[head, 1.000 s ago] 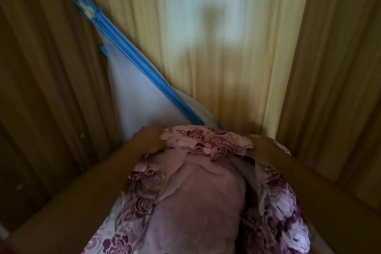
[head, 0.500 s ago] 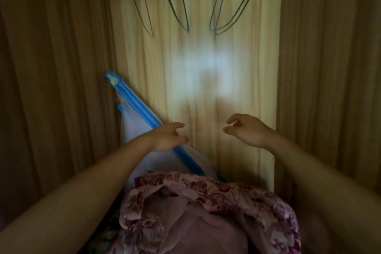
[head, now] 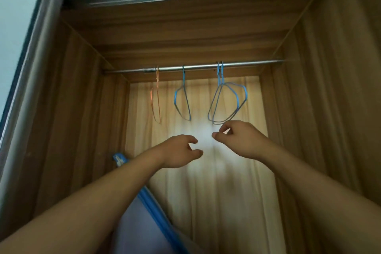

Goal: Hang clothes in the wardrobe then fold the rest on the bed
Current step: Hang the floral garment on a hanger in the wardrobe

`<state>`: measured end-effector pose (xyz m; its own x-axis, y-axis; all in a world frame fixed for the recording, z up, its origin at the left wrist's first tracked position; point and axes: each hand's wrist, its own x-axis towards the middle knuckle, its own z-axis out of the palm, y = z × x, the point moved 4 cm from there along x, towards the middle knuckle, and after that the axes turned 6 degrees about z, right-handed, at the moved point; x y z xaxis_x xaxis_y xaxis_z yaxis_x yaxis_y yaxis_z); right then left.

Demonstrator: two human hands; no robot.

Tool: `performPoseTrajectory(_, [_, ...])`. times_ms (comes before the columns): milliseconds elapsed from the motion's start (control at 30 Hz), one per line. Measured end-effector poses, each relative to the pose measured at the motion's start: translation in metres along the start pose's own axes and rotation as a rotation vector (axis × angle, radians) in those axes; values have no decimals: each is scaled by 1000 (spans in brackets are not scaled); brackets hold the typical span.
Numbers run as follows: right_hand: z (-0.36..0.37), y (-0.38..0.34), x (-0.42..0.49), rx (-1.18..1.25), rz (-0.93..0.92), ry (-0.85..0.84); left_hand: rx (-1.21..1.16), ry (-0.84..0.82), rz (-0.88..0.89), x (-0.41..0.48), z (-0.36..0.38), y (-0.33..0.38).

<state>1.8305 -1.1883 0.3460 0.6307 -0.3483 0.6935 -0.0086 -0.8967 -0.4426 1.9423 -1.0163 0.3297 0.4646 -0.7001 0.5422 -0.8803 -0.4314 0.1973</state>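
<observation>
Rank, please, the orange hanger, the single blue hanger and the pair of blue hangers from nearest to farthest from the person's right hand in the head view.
1. pair of blue hangers: just above the right hand, on the right part of the rail.
2. single blue hanger: mid-rail, up and to the left.
3. orange hanger: leftmost on the rail.

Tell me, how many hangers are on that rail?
4, all on the rail: an orange hanger at the left, a single blue hanger beside it, and a pair of blue hangers at the right. The pair overlaps, so another may be hidden.
</observation>
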Motion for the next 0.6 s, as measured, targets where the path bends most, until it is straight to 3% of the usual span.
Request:
performPoseTrajectory(133, [-13,-47,5,21,-64,8,61,27,-4,4,-37,9])
performPoseTrajectory(333, [2,-119,7,651,61,-217,170,1,-44,-4,-54,-4])
performPoseTrajectory(433, [17,-146,11,799,118,-312,179,14,-72,-12,-57,-16])
performPoseTrajectory(600, [37,-151,29,853,191,-205,198,-24,-124,-24,-62,-40])
